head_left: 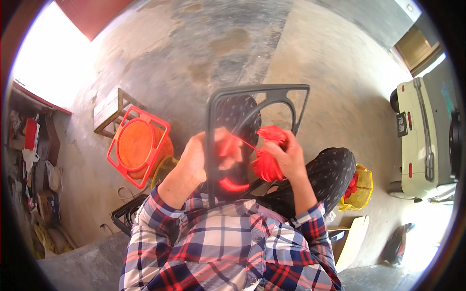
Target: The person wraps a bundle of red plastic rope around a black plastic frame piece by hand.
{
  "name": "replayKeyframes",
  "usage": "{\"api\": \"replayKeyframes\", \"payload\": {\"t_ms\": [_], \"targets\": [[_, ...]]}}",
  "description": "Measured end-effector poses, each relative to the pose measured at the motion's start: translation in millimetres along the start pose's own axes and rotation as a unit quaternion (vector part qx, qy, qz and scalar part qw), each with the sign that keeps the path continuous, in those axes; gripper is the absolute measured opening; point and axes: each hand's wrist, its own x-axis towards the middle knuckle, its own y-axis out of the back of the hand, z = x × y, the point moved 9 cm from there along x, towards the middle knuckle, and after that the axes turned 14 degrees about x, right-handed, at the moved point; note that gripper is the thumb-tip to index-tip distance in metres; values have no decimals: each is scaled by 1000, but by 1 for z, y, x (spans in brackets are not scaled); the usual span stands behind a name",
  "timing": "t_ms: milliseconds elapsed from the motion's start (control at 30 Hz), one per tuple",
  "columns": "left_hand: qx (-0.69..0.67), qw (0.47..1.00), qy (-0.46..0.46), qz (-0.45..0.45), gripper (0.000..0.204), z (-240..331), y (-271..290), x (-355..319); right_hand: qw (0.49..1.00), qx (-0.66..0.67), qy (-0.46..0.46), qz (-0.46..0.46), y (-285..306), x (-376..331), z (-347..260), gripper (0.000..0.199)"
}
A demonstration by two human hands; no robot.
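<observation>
A dark grey plastic frame [208,145] with a rounded opening stands upright over my lap. My left hand [199,155] is at its left bar, with blurred, curled fingers reaching inside the frame. A thin red strand [246,143] stretches from those fingers to my right hand [290,157]. My right hand is closed around a bundle of red cord [268,165], whose loops bulge above and below the fingers. Lower down inside the frame, a curved red band [233,185] shows, smeared by motion. Exactly how my left fingers grip the strand is blurred.
To the left, a red plastic frame [164,150] lies over an orange round thing, beside a wooden stool [108,114]. A yellow basket [364,191] holding red material stands by my right knee. Farther right is a pale green vehicle [416,140]. Clutter [46,203] lines the left wall.
</observation>
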Motion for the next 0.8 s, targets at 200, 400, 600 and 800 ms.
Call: {"api": "replayKeyframes", "payload": {"t_ms": [200,400,600,800], "targets": [[37,998,-42,-12,26,7,-49,-10,993,-79,43,-72,-56,22,-31,22],[-43,994,15,-97,52,-4,-71,-14,955,212,4,-209,-78,5,-57,32],[-130,990,42,-41,41,-22,-56,-11,937,295,-13,-188,-64,-3,-60,38],[-57,996,-68,-11,21,-7,-39,-4,976,201,9,-85,-62,-23,-45,57]]}}
